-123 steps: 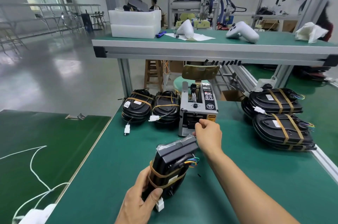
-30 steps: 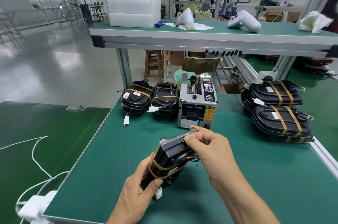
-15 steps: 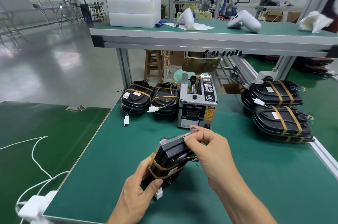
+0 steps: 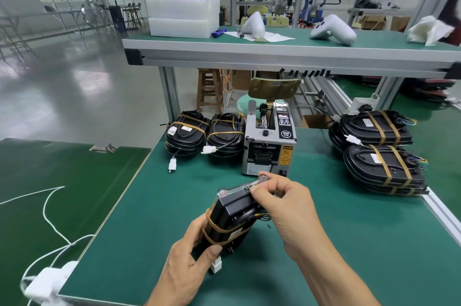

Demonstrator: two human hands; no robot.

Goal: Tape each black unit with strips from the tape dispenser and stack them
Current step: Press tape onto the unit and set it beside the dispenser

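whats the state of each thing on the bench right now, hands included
left hand: grips the lower end of the black unit.
right hand: presses a clear tape strip onto the unit's top edge.
black unit: held tilted above the table, brown bands round it.
tape dispenser: upright, untouched.
right stacks: banded, stacked flat.
left stacks: banded, white connectors hanging loose.

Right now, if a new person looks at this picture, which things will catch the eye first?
First the black unit near the table's front edge, gripped by the left hand while the right hand pinches clear tape onto its top. Behind stands the grey tape dispenser, flanked by stacks of taped units.
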